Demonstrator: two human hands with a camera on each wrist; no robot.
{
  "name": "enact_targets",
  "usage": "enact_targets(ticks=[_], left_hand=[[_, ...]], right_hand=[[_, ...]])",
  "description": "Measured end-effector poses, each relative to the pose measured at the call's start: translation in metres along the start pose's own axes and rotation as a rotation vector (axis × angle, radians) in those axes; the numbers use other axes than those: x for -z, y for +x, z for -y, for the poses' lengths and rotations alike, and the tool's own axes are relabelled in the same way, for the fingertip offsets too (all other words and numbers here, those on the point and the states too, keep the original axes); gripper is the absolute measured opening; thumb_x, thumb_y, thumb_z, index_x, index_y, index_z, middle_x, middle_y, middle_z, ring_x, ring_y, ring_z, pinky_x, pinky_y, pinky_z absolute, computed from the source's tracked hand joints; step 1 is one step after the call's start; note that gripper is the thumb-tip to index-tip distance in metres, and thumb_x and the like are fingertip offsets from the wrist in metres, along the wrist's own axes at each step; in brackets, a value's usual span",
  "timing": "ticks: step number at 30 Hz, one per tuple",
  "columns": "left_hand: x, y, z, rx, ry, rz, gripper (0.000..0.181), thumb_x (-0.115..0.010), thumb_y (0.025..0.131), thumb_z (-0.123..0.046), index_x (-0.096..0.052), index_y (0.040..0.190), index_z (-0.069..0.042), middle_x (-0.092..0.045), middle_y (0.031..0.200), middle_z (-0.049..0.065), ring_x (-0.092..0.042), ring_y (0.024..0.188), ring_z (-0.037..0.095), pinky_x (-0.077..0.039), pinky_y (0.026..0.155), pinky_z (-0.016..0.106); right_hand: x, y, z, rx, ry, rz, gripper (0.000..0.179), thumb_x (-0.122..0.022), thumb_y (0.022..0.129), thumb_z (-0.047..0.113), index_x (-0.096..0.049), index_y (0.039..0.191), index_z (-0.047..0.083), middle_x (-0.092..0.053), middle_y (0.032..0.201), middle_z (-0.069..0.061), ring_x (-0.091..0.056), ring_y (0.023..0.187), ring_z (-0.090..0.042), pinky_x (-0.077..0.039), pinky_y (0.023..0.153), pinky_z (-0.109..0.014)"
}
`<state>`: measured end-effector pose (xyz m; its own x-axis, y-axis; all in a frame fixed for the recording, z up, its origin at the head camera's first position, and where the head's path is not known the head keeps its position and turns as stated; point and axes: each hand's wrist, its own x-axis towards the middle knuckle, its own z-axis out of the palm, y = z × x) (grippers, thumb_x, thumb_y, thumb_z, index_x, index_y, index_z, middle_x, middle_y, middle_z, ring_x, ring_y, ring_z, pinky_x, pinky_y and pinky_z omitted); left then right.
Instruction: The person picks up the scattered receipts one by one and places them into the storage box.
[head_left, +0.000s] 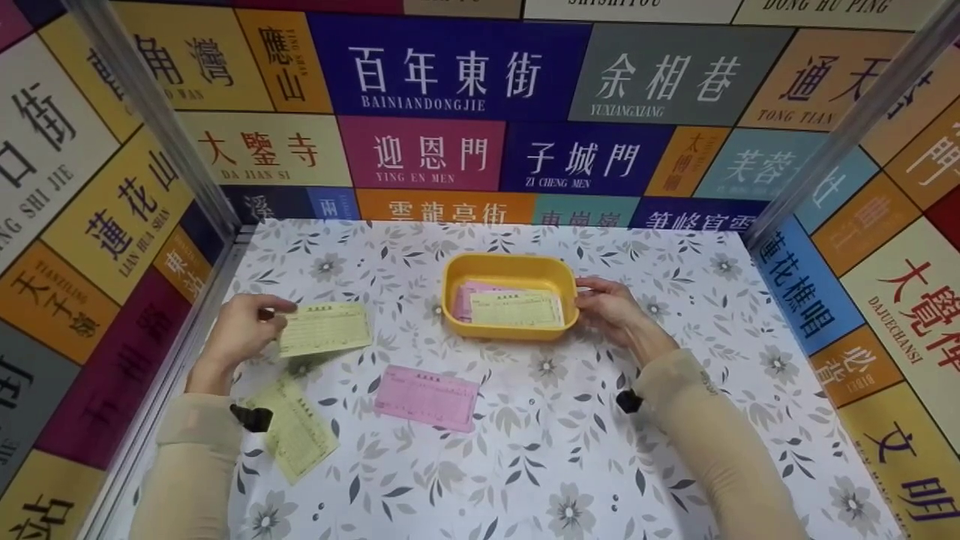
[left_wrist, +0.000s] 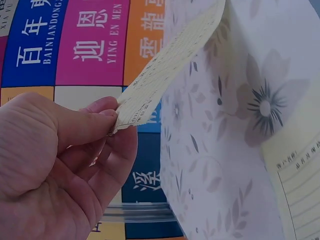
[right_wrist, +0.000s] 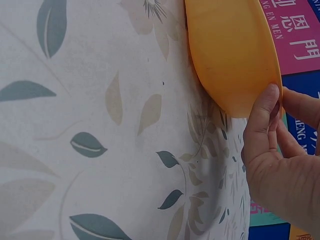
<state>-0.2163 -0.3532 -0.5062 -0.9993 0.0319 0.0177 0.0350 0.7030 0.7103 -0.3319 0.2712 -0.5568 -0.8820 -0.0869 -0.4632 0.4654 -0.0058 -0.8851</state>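
Note:
Between thumb and fingers, my left hand (head_left: 244, 334) pinches one edge of a yellow receipt slip (head_left: 330, 328); in the left wrist view that slip (left_wrist: 170, 65) is raised off the table and slants upward from the fingertips. My right hand (head_left: 615, 309) grips the right-hand rim of a yellow plastic box (head_left: 510, 331), thumb on one side of the wall and fingers on the other, as the right wrist view shows on the box (right_wrist: 232, 50). Inside the box lie pink slips (head_left: 463, 301) with a yellow slip (head_left: 510, 307) on top.
Another yellow slip (head_left: 298, 435) lies tilted on the table beside the left forearm. A pink slip (head_left: 427, 397) rests in front of the box. The floral-patterned tabletop (head_left: 570, 435) is bounded by printed panels (head_left: 442, 71) at the back and both sides.

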Motion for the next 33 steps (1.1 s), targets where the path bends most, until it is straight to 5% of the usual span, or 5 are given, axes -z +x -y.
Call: enact_targets(ticks=[10, 19, 23, 33], left_hand=[[-0.003, 0.005, -0.018, -0.051, -0.049, -0.001, 0.032, -0.068, 0.102, -0.002, -0.081, 0.132, -0.002, -0.078, 0.136, 0.028, -0.075, 0.113, 0.042, -0.056, 0.069, 0.018], [-0.008, 0.014, -0.035, -0.082, -0.047, -0.042, 0.032, -0.068, 0.101, 0.001, -0.082, 0.129, -0.001, -0.079, 0.132, 0.027, -0.073, 0.117, 0.045, -0.054, 0.07, 0.018], [-0.013, 0.018, -0.042, -0.08, -0.076, -0.044, 0.033, -0.067, 0.101, 0.0, -0.081, 0.13, -0.001, -0.079, 0.133, 0.027, -0.074, 0.114, 0.04, -0.056, 0.07, 0.017], [-0.035, 0.032, -0.056, -0.074, -0.235, -0.043, 0.036, -0.067, 0.098, 0.004, -0.08, 0.131, 0.002, -0.079, 0.127, 0.03, -0.066, 0.076, 0.009, -0.054, 0.063, 0.02]], right_hand=[[0.002, -0.001, -0.001, 0.006, -0.016, 0.002, 0.063, -0.072, 0.103, -0.002, -0.057, 0.163, 0.008, -0.078, 0.118, -0.006, -0.073, 0.081, -0.012, -0.064, 0.077, -0.026], [0.001, -0.002, 0.0, 0.008, 0.005, 0.002, 0.064, -0.072, 0.101, -0.006, -0.058, 0.162, 0.008, -0.076, 0.12, -0.008, -0.073, 0.085, -0.015, -0.064, 0.077, -0.027], [0.001, -0.001, 0.0, 0.005, 0.009, -0.003, 0.064, -0.072, 0.101, -0.007, -0.059, 0.161, 0.008, -0.078, 0.117, -0.007, -0.074, 0.084, -0.015, -0.065, 0.078, -0.028], [0.001, -0.001, -0.001, 0.017, 0.0, 0.007, 0.065, -0.071, 0.101, -0.007, -0.057, 0.163, 0.006, -0.079, 0.112, -0.005, -0.075, 0.083, -0.014, -0.065, 0.075, -0.026]])
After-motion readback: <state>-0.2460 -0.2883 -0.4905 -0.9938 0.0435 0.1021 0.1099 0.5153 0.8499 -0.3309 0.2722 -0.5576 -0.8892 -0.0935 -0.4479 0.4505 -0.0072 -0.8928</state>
